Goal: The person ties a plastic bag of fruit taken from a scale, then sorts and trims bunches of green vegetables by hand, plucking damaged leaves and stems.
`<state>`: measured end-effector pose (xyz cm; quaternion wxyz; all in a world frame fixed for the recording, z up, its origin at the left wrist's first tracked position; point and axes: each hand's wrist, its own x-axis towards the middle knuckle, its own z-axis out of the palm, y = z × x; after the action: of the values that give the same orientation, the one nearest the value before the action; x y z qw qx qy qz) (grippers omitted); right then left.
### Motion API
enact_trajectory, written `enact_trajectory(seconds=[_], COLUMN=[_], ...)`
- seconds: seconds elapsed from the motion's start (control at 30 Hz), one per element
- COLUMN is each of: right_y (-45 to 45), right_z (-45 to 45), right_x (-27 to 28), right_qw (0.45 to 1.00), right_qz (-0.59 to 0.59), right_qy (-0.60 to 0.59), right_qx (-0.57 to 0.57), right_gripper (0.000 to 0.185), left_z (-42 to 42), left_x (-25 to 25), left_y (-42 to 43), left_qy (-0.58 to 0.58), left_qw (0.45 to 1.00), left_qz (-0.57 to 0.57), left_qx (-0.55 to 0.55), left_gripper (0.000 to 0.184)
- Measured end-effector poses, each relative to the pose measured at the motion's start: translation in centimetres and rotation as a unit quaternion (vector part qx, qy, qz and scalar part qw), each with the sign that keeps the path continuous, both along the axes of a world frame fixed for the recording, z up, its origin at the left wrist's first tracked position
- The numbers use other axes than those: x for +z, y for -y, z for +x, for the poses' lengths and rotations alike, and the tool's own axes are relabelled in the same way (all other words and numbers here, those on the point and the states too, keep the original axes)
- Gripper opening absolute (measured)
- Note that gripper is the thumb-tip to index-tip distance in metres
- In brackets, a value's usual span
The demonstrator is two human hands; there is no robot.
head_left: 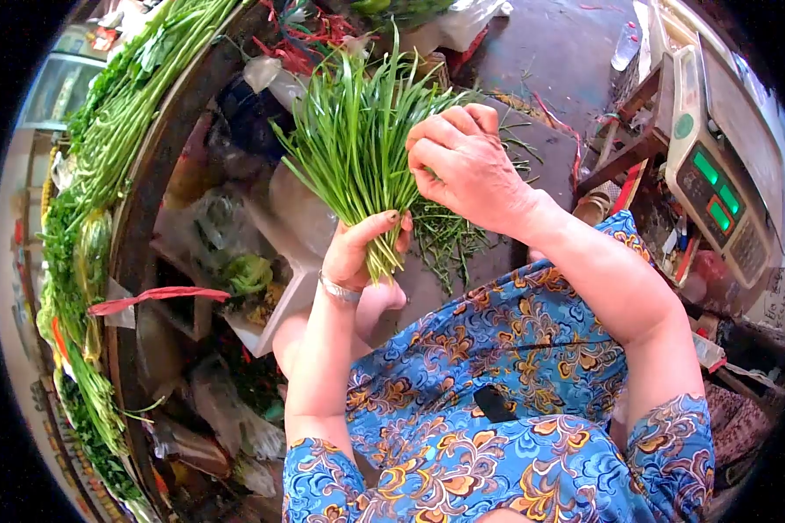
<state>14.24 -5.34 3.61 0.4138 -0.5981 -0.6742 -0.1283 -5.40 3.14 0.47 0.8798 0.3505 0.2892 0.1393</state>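
A bunch of Chinese chives (353, 144) fans out upward from my left hand (353, 248), which is wrapped round its lower stems. The cut stem ends poke out below my thumb. My right hand (473, 166) is closed in a pinch at the right edge of the leaves. Its fingertips are partly hidden, so I cannot make out what they hold. Loose green trimmings (449, 240) lie on the dark surface below and behind my right hand.
Leafy green bundles (122, 131) line the curved shelf at left, where a red strip (159, 300) sticks out. A white foam box (290, 301) and plastic bags (222, 222) sit below it. At right stands a digital scale (715, 174) with lit green displays. Red ties (301, 39) lie at the top.
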Motion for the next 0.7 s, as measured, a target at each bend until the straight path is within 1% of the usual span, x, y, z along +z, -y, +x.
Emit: enact_trajectory(seconds=[0.07, 0.13, 0.17, 0.2, 0.27, 0.33, 0.37, 0.4, 0.47, 0.5, 0.53, 0.6, 0.63, 0.7], right_y=[-0.2, -0.2, -0.4, -0.6, -0.7, -0.5, 0.1, 0.4, 0.4, 0.0, -0.3, -0.2, -0.3, -0.5], right_z=[-0.2, 0.0, 0.5, 1.0, 2.7, 4.0, 3.9, 3.6, 2.8, 2.9, 3.1, 3.3, 3.2, 3.1], right_x=[-0.4, -0.8, -1.0, -1.1, -0.1, 0.9, 1.6, 1.8, 2.2, 1.7, 1.5, 1.3, 1.4, 1.7], right_qw=[1.0, 0.999, 0.998, 0.993, 0.989, 0.984, 0.973, 0.973, 0.938, 0.955, 0.97, 0.963, 0.963, 0.943], right_qz=[0.008, 0.016, -0.009, -0.033, -0.015, 0.021, -0.005, -0.004, -0.035, -0.006, 0.004, -0.058, -0.059, -0.075], right_qy=[0.008, 0.018, 0.022, 0.026, -0.049, -0.149, -0.221, -0.221, -0.346, -0.297, -0.243, -0.261, -0.262, -0.325], right_qx=[-0.01, -0.025, -0.066, -0.107, -0.135, -0.096, -0.065, -0.068, -0.006, 0.015, 0.022, 0.003, 0.002, 0.005], right_gripper=[0.013, 0.012, 0.011, 0.011, 0.008, 0.007, 0.01, 0.01, 0.018, 0.023, 0.019, 0.017, 0.017, 0.014], left_z=[-0.2, -0.1, 0.0, 0.1, 0.1, 0.0, 0.1, 0.2, 0.2, 0.3, 0.3, 0.4, 0.5, 0.7], left_x=[-0.2, -0.4, -0.2, 0.0, 0.1, 0.1, 0.1, 0.1, 0.1, 0.2, 0.3, 0.1, 0.1, 0.0], left_y=[-0.2, -0.4, -0.1, 0.0, 0.2, 0.2, 0.3, 0.4, 0.5, 0.6, 0.7, 0.8, 0.9, 1.1], left_qy=[0.01, 0.006, 0.01, 0.01, 0.007, 0.001, -0.001, -0.003, -0.009, -0.018, -0.026, -0.034, -0.031, -0.034], left_qw=[1.0, 1.0, 0.999, 0.999, 1.0, 0.999, 0.999, 0.998, 0.998, 0.998, 0.998, 0.998, 0.997, 0.997], left_qz=[0.001, 0.011, 0.029, 0.03, 0.027, 0.03, 0.043, 0.058, 0.043, 0.044, 0.046, 0.041, 0.046, 0.057], left_qx=[-0.005, -0.019, -0.015, -0.018, -0.012, -0.017, -0.021, -0.026, -0.038, -0.039, -0.039, -0.041, -0.044, -0.051], left_gripper=[0.03, 0.027, 0.022, 0.022, 0.019, 0.019, 0.019, 0.018, 0.018, 0.019, 0.02, 0.021, 0.022, 0.023])
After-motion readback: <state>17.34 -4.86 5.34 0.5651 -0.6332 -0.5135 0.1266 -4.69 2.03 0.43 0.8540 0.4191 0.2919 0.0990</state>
